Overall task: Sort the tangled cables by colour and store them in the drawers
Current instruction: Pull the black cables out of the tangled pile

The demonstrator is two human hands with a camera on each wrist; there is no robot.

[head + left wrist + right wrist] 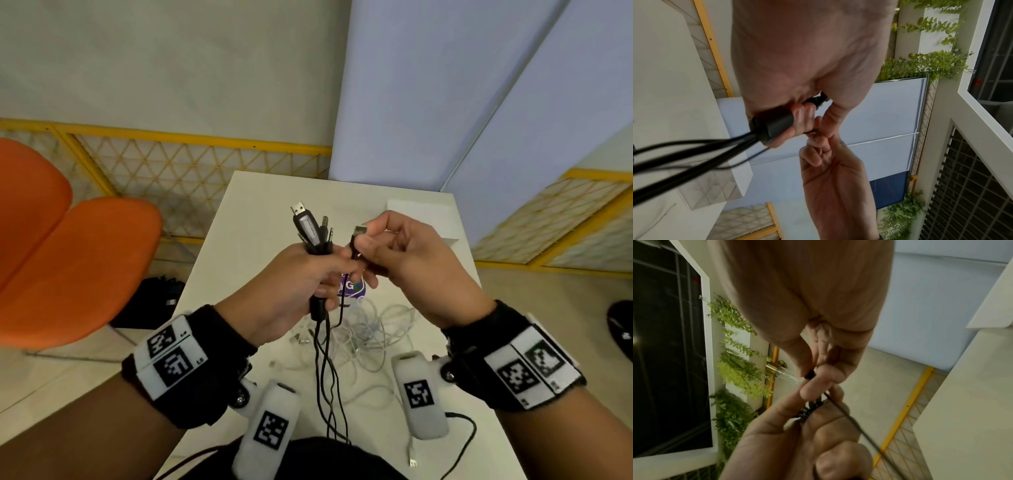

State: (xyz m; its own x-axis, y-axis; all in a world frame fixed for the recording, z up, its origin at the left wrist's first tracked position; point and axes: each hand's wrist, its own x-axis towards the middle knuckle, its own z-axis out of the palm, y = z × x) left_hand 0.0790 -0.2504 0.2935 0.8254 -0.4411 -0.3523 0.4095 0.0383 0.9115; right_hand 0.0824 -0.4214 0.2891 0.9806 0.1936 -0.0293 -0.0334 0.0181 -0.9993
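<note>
My left hand (301,284) grips a bundle of black cables (313,233) above the white table (246,219), plug ends up, their leads (327,377) hanging toward my lap. The left wrist view shows that fist (797,123) round the black plugs (777,125). My right hand (394,246) pinches the plug of one more thin black cable (356,236) right beside the bundle; its lead (855,423) runs past my left fingers. A tangle of white cables (370,332) lies on the table below both hands.
A white box (424,216) stands at the table's far right. A purple-printed card (352,287) lies under the hands. An orange chair (68,246) is on the left, a dark bag (150,301) on the floor beside it. A yellow mesh fence (191,161) runs behind.
</note>
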